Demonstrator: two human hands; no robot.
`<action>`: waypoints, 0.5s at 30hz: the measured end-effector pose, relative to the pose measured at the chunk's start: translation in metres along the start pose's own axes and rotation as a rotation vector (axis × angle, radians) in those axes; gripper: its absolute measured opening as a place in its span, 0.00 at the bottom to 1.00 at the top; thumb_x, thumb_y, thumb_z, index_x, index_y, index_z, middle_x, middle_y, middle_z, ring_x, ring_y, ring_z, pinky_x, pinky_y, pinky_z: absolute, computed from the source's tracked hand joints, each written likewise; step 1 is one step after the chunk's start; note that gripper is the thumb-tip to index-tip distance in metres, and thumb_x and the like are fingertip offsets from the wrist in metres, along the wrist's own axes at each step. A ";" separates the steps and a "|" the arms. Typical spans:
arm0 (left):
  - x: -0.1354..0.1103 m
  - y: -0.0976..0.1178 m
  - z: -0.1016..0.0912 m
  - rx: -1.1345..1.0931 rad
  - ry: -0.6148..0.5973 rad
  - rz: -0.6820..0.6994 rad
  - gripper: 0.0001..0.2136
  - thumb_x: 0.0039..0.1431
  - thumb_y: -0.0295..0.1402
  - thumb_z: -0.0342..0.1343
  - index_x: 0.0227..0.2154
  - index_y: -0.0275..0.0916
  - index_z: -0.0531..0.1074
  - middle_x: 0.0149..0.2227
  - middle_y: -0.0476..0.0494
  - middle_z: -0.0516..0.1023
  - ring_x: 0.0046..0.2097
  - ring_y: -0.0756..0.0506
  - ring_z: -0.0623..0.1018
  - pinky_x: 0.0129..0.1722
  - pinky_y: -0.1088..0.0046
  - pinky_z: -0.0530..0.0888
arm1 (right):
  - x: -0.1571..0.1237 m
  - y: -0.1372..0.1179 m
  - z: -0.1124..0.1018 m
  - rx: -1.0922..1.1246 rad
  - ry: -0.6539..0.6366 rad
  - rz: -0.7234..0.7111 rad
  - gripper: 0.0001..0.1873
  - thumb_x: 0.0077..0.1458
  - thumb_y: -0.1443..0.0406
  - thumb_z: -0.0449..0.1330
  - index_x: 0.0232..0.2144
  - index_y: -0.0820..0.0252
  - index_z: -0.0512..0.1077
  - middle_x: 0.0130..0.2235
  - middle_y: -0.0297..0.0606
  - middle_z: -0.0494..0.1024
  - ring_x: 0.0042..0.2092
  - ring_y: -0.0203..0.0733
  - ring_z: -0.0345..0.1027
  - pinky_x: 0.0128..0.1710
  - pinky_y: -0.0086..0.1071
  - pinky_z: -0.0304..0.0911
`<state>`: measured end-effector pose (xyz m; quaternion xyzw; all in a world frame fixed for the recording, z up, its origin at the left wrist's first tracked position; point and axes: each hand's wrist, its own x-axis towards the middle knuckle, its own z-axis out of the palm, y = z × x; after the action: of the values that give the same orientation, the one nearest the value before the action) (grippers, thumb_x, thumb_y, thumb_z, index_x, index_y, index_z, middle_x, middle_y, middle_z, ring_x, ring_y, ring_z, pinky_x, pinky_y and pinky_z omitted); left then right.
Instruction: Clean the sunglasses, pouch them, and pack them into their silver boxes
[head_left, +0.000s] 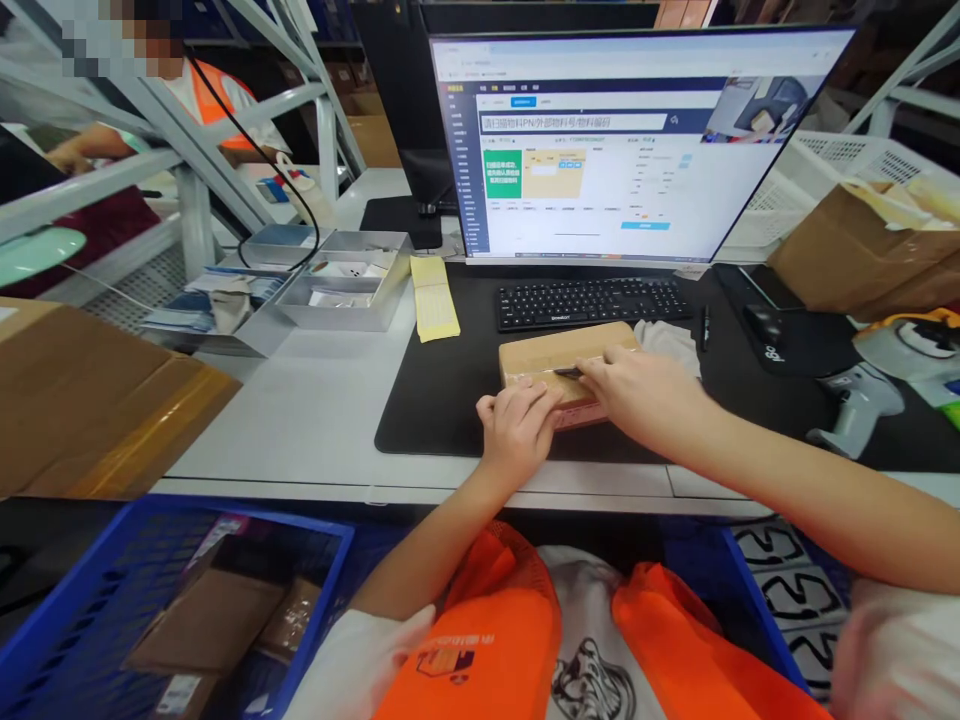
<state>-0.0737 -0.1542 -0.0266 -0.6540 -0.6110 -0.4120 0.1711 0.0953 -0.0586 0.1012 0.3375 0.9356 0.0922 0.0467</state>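
A small brown cardboard box [536,353] with clear tape along its top lies on the black desk mat [439,400]. Fingers of my left hand [519,425] are curled against its near left corner and grip it there. In my right hand [637,390] is a slim dark utility knife [568,372], its tip on the taped top of the box; most of its handle is hidden by the fingers. A crumpled greyish-white cloth [667,345] lies just behind my right wrist.
Behind the box stand a keyboard [592,303] and a lit monitor [585,220]. Yellow slips [435,300] and grey trays [337,300] are at left, near a large carton [97,400]. A scanner [862,400] lies right. Below is a blue basket [337,560]. Another person sits far left.
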 end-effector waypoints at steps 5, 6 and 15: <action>0.001 0.001 -0.002 -0.003 -0.069 -0.040 0.11 0.68 0.35 0.55 0.49 0.47 0.79 0.48 0.40 0.83 0.55 0.39 0.77 0.50 0.58 0.59 | -0.040 0.115 0.029 -0.045 -0.132 0.491 0.17 0.65 0.63 0.56 0.47 0.61 0.82 0.43 0.57 0.80 0.38 0.58 0.75 0.32 0.41 0.58; 0.002 0.002 -0.003 -0.003 -0.064 -0.034 0.11 0.68 0.35 0.55 0.49 0.47 0.79 0.48 0.40 0.83 0.55 0.39 0.77 0.50 0.57 0.59 | -0.047 0.130 0.035 -0.022 -0.149 0.531 0.16 0.63 0.62 0.59 0.47 0.60 0.82 0.44 0.58 0.81 0.38 0.58 0.75 0.32 0.42 0.58; 0.014 0.012 -0.012 0.071 -0.088 0.009 0.09 0.68 0.35 0.55 0.48 0.44 0.77 0.47 0.41 0.83 0.53 0.38 0.77 0.48 0.56 0.58 | -0.031 0.013 0.006 0.116 0.116 0.088 0.23 0.69 0.61 0.46 0.61 0.53 0.71 0.46 0.48 0.78 0.36 0.48 0.74 0.32 0.35 0.58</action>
<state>-0.0678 -0.1561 -0.0057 -0.6676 -0.6294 -0.3601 0.1689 0.1281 -0.0685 0.0990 0.3746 0.9248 0.0594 -0.0314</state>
